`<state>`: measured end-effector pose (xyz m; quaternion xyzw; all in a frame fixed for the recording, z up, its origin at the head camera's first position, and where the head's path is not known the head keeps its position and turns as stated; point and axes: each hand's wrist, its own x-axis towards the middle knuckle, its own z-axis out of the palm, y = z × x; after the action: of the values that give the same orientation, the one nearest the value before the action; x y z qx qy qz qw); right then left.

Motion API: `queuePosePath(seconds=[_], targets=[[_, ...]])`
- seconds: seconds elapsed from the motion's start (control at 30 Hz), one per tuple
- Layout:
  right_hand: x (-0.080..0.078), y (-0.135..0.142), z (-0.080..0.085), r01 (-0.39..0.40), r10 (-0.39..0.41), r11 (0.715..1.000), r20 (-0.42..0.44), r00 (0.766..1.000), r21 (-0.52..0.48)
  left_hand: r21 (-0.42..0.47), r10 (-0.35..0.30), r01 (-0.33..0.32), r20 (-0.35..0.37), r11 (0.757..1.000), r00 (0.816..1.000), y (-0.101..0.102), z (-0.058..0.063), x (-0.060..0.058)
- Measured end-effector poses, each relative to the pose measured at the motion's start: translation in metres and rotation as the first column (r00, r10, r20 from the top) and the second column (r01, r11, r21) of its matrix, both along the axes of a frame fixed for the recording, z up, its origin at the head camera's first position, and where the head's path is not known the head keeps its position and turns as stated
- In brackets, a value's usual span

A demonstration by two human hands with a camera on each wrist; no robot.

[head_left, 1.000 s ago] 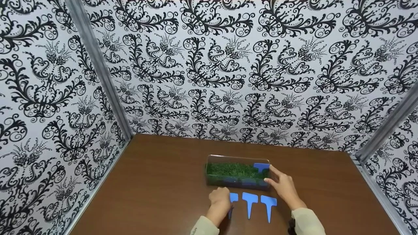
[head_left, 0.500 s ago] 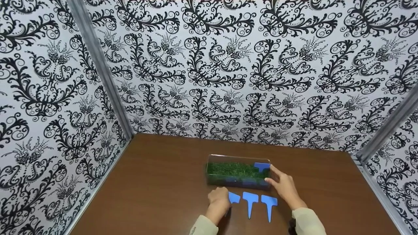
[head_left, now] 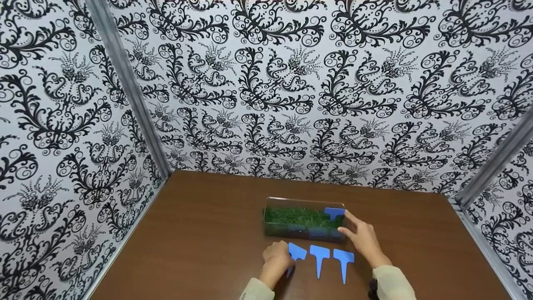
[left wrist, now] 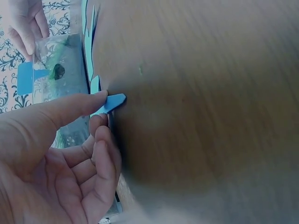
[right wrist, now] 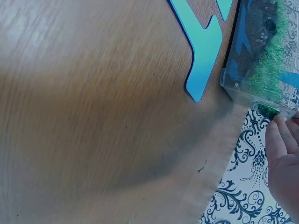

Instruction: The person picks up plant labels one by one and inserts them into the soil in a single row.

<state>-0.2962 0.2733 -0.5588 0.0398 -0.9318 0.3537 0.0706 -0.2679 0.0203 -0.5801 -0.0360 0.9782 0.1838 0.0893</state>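
My left hand (head_left: pixel 275 255) pinches a blue T-shaped plant label (head_left: pixel 297 251) between thumb and forefinger, low over the table. In the left wrist view the tip of that label (left wrist: pixel 115 102) pokes out past the thumb. To its right lie two more blue plant labels, one in the middle (head_left: pixel 320 252) and one at the right (head_left: pixel 344 256). Behind them stands a clear rectangular container (head_left: pixel 272 230) with green artificial grass (head_left: pixel 297 216) and dark filling. My right hand (head_left: pixel 366 239) holds its right end, thumb at the front. A blue label (head_left: pixel 334 211) stands upright in the grass there.
The brown wooden table (head_left: pixel 200 233) runs back to a wall covered in black-and-white scroll pattern (head_left: pixel 283 104). Grey posts (head_left: pixel 129 87) mark the corners. Small green and dark bits lie scattered on the tabletop.
The left label has turned askew in my left hand, its head shifting and its stem swinging left. My left hand has edged slightly left. The right hand still holds the container.
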Motion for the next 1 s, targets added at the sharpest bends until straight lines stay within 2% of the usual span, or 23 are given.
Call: queuePosePath(seconds=[0.13,0.3,0.53,0.7,0.87,0.93,1.0], targets=[[-0.001,0.000,0.000,-0.002,0.002,1.000,-0.005,1.000,-0.002,0.019,0.014,-0.014,0.000,1.000,1.000,-0.001,-0.002,0.001],[-0.001,0.000,0.001,-0.003,0.003,1.000,-0.001,1.000,-0.013,0.048,0.027,-0.029,0.036,0.998,0.999,-0.002,0.000,0.001],[0.001,0.001,0.001,-0.004,0.005,1.000,0.017,1.000,-0.008,0.076,0.020,-0.024,0.053,0.997,0.998,-0.005,0.000,0.003],[0.001,0.001,0.001,0.005,-0.004,1.000,0.024,1.000,-0.002,0.142,0.016,-0.025,0.062,0.990,0.998,-0.009,-0.003,0.004],[0.000,0.001,0.001,0.001,-0.001,1.000,0.019,1.000,-0.007,0.252,0.019,-0.027,0.036,0.967,0.999,-0.013,-0.008,0.008],[-0.001,0.001,0.001,0.000,0.000,1.000,0.024,1.000,-0.008,0.317,0.008,-0.013,0.019,0.948,1.000,-0.015,-0.009,0.009],[-0.001,0.001,0.001,0.000,0.001,1.000,0.032,0.999,-0.011,0.395,-0.006,0.003,0.007,0.918,1.000,-0.018,-0.010,0.011]])
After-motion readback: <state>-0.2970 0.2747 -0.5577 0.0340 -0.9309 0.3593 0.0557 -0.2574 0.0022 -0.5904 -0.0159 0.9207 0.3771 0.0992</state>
